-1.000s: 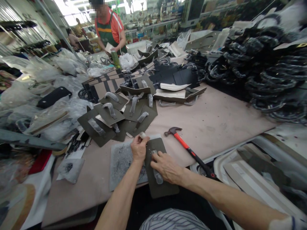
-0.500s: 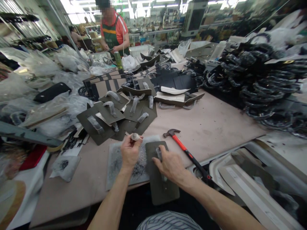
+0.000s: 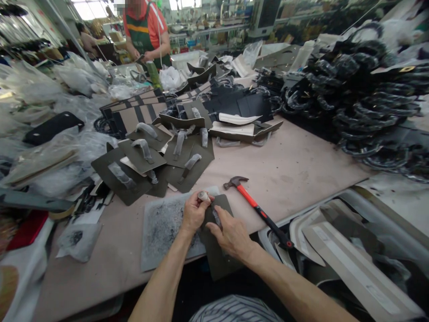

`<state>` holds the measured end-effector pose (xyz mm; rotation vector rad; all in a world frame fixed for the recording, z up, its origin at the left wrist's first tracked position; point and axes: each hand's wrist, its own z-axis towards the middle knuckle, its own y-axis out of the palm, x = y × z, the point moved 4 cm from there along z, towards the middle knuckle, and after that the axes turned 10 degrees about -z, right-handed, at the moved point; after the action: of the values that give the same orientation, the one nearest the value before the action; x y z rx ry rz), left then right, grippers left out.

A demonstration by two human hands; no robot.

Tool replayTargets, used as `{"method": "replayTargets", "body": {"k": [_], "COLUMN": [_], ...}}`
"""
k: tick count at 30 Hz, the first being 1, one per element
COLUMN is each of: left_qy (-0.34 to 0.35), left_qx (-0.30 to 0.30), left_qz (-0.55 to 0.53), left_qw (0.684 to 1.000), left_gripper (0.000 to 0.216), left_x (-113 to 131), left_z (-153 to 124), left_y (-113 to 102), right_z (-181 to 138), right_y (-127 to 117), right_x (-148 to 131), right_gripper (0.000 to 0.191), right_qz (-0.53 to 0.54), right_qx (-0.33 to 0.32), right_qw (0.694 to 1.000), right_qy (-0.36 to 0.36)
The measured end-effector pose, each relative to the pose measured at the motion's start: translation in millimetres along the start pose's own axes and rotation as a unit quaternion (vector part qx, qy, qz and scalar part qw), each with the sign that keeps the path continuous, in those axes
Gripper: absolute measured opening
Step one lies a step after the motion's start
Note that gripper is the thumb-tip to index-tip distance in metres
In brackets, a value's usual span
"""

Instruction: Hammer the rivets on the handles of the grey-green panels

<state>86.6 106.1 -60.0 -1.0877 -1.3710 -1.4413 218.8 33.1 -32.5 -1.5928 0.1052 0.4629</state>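
Note:
A short rod with a whitish round end (image 3: pixel 203 195) is pinched in my left hand (image 3: pixel 194 215); its lower part is hidden. That hand is at the upper left edge of a dark olive panel (image 3: pixel 217 259). My right hand (image 3: pixel 232 233) is closed around the plastic-wrapped handle (image 3: pixel 216 217) on this panel. The panel lies partly over a scuffed translucent board (image 3: pixel 159 232) and overhangs the table's front edge. A claw hammer (image 3: pixel 257 210) with a red and black grip rests just right of my right hand.
Several olive panels with wrapped handles (image 3: pixel 144 150) lie at left centre. Dark wrapped pieces (image 3: pixel 362 103) are heaped at right. A grey bin (image 3: pixel 338 199) of pale cut pieces stands front right. Across the table stands a person in an apron (image 3: pixel 142 36).
My left hand has moved right with the rod, from above the board to the panel's edge, close to my right hand. The view has shifted slightly. My right hand keeps hold of the handle.

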Motion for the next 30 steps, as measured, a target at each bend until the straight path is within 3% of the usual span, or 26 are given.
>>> {"method": "replayTargets", "body": {"k": [5, 17, 24, 27, 30], "left_qy": [-0.008, 0.012, 0.034, 0.067, 0.096], "left_qx": [-0.019, -0.056, -0.061, -0.055, -0.064], "left_qz": [0.017, 0.092, 0.134, 0.169, 0.203], "left_qw": [1.000, 0.994, 0.988, 0.982, 0.972], "left_gripper": [0.019, 0.014, 0.011, 0.013, 0.015], "left_x": [2, 7, 6, 7, 9], "left_z": [1, -3, -4, -10, -15], "left_y": [3, 8, 10, 12, 16], "right_z": [-13, -13, -11, -9, -8], "right_y": [-6, 0, -16, -30, -36], "right_x": [10, 12, 12, 36, 81], "right_gripper": [0.041, 0.038, 0.039, 0.034, 0.033], "right_qz": [0.084, 0.083, 0.130, 0.155, -0.003], "right_qx": [0.010, 0.034, -0.007, 0.045, 0.107], "right_qw": [0.996, 0.996, 0.990, 0.986, 0.993], "right_qy": [-0.036, -0.014, -0.049, -0.041, 0.056]}}
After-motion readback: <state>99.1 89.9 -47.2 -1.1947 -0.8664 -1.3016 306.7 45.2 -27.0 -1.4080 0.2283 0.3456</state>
